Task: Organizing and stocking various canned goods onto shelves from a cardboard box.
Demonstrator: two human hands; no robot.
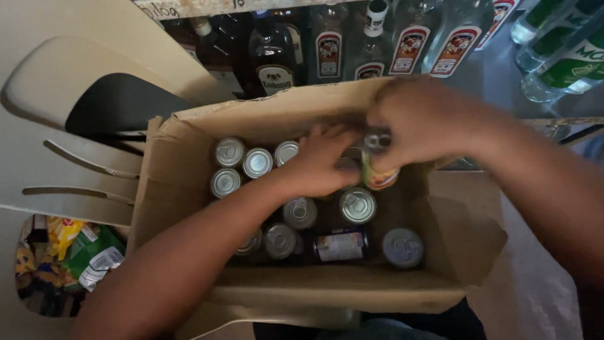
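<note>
The right hand is gripping a can above the box; the left hand, fingers spread, is resting inside among cans.

A row of glass bottles stands on a shelf at the top, some dark, some clear with red-and-white labels, and green ones lie at the right. At the left stands a cream plastic chair, with colourful snack packets below it.
</note>
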